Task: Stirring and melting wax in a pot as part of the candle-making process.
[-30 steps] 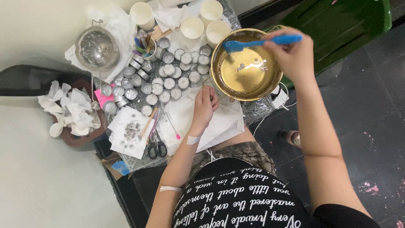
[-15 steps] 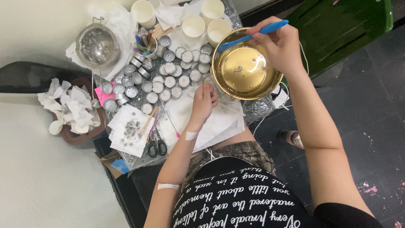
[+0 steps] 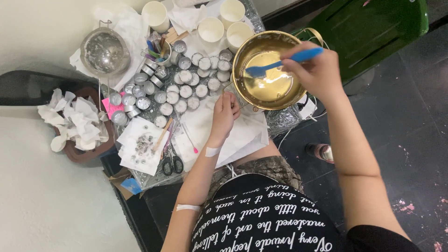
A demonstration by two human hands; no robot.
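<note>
A gold metal bowl [image 3: 242,91] of pale melted liquid stands at the right of the cluttered table. My right hand [image 3: 315,70] grips a blue spatula [image 3: 280,63] whose blade dips into the liquid near the bowl's left side. My left hand [image 3: 225,112] rests with its fingers curled against the bowl's lower left rim, over white paper [image 3: 242,135]. Several small round metal cups [image 3: 186,91], some filled with white, sit in rows just left of the bowl.
White cups [image 3: 211,29] stand at the table's far edge. A metal strainer [image 3: 103,51] lies on tissue at the far left. Scissors [image 3: 172,163], sticks, and a tissue with small metal pieces [image 3: 140,145] lie near the front. Crumpled tissues [image 3: 74,123] fill a bin. A green chair [image 3: 373,23] stands to the right.
My right hand has moved down and swung the spatula's blade from the bowl's far rim into the liquid. My left hand has stayed at the bowl's rim.
</note>
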